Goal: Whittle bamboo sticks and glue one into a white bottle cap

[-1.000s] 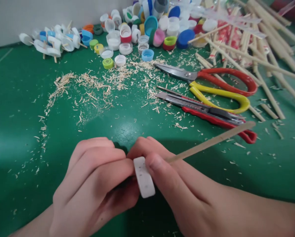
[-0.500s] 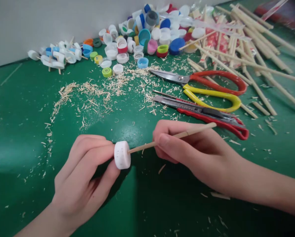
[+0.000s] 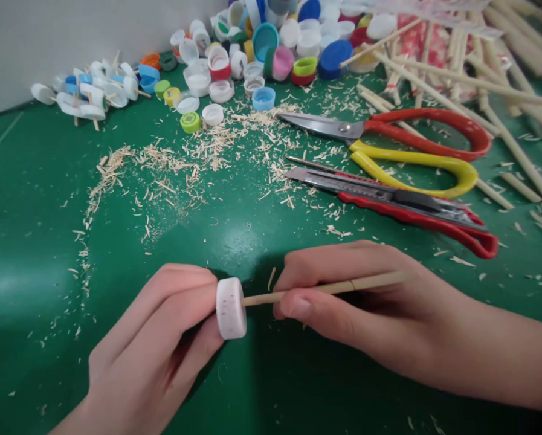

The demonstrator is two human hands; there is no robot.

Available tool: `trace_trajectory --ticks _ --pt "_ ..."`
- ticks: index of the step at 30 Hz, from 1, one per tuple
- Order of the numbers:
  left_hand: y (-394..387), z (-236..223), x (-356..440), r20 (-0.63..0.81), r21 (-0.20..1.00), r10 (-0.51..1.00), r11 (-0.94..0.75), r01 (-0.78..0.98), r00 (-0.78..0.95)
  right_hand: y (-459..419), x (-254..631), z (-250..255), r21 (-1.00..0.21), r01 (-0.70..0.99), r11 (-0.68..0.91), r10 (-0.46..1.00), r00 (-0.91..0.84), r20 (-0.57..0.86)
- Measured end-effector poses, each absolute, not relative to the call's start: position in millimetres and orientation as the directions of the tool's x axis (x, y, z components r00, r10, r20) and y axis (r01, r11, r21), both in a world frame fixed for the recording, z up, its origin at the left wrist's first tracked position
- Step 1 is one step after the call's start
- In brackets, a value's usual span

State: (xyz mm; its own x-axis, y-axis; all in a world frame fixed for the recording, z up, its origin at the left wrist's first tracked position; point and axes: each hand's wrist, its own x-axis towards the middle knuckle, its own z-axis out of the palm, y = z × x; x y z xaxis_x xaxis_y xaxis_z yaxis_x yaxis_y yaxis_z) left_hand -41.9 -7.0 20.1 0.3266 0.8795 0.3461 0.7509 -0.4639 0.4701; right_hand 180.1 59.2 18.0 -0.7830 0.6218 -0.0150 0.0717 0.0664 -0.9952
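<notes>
Between its thumb and fingers, my left hand (image 3: 157,338) pinches a white bottle cap (image 3: 231,309) held on edge. A thin wooden stick (image 3: 316,291) meets the right-hand face of the cap near its middle; whether its tip goes through is hidden. My right hand (image 3: 356,302) grips the stick with thumb and fingers, a short way from the cap. The stick lies nearly level, its far end resting over my right hand.
Beyond my hands lie a red utility knife (image 3: 393,202) and scissors (image 3: 416,145) with red and yellow handles. Wood shavings (image 3: 175,169) are scattered about. Further back are piled bottle caps (image 3: 264,45), caps with stick pieces (image 3: 89,90) and wooden sticks (image 3: 515,145).
The view has shifted closer. My right hand has turned, so the stick is now more level and runs nearer along the hand. The cap stays in my left hand.
</notes>
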Motion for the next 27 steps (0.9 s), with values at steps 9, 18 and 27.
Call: trace_trajectory --ticks 9,18,27 --pt "-3 20 -40 0.405 0.420 0.850 -0.499 0.758 0.336 59 177 13 -0.989 0.012 0.146 0.611 -0.788 0.081" --pt "-4 20 -38 0.415 0.389 0.840 -0.511 0.766 0.349 55 170 12 -0.982 -0.042 0.184 0.646 -0.748 0.153" --pt "-2 21 -35 0.427 0.397 0.840 -0.506 0.766 0.333 52 168 10 -0.984 -0.055 0.169 0.664 -0.732 0.155"
